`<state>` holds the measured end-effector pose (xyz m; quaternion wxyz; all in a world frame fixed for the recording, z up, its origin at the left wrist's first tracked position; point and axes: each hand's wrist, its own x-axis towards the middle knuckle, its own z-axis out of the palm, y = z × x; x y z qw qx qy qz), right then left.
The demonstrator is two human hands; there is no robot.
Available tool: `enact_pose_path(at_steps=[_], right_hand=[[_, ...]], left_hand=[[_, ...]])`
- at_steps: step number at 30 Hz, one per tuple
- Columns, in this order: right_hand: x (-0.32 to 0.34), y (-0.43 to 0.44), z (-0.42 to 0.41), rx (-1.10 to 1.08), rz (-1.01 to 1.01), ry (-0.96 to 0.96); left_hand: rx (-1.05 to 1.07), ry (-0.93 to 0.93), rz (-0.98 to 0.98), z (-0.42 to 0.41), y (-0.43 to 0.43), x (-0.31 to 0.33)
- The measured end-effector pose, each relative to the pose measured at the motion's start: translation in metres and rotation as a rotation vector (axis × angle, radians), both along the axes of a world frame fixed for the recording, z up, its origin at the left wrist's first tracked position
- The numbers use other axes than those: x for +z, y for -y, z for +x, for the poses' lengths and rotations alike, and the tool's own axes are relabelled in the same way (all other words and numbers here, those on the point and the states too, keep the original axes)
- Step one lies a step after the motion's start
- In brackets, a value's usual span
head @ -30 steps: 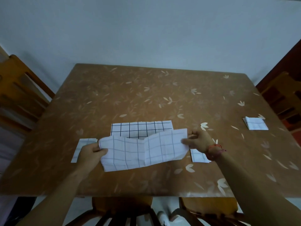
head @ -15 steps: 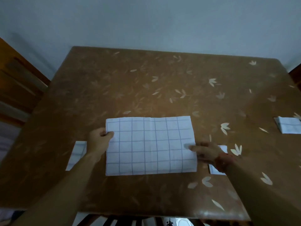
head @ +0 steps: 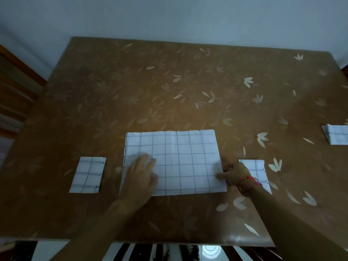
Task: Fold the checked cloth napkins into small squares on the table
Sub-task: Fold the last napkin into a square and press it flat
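Observation:
A white checked napkin (head: 184,159), folded in half into a wide rectangle, lies flat near the table's front middle. My left hand (head: 140,174) rests flat on its left part, fingers spread and blurred. My right hand (head: 232,173) presses the napkin's right edge near the lower corner, a red band on the wrist. A small folded napkin (head: 87,175) lies to the left. Another folded napkin (head: 259,171) sits at the right, partly under my right wrist. A third folded napkin (head: 337,136) is at the far right edge.
The brown table (head: 169,87) has a leaf-patterned cover and a front edge close to me. A wooden chair (head: 13,95) stands at the left. A pale wall runs behind the table.
The napkin was folded over and laid flat. My left hand let go of the left edge and slid onto the cloth. My right hand stays at the right edge.

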<state>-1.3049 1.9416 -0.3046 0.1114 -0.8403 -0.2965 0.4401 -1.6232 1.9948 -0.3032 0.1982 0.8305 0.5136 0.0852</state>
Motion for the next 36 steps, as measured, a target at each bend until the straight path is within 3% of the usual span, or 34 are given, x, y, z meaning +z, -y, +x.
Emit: enact_pose_path(at_steps=[7, 14, 21, 25, 32, 36], right_hand=[[0.003, 0.000, -0.003, -0.023, 0.022, 0.100], [0.006, 0.001, -0.010, 0.003, 0.085, 0.160], [0.015, 0.006, -0.022, 0.030, 0.116, 0.237], [0.020, 0.020, -0.051, 0.314, 0.353, 0.508], [-0.014, 0.068, -0.140, 0.999, 0.541, 0.495], [-0.023, 0.078, -0.155, 1.055, 0.483, 0.494]], left_hand=[[-0.326, -0.249, 0.057, 0.012, 0.075, -0.021], [-0.277, -0.332, -0.063, 0.011, 0.089, -0.022], [-0.256, -0.338, -0.042, 0.009, 0.092, -0.020], [-0.256, -0.337, -0.032, 0.010, 0.093, -0.021], [-0.256, -0.327, -0.064, 0.007, 0.096, -0.027], [-0.268, -0.316, -0.066, 0.004, 0.097, -0.032]])
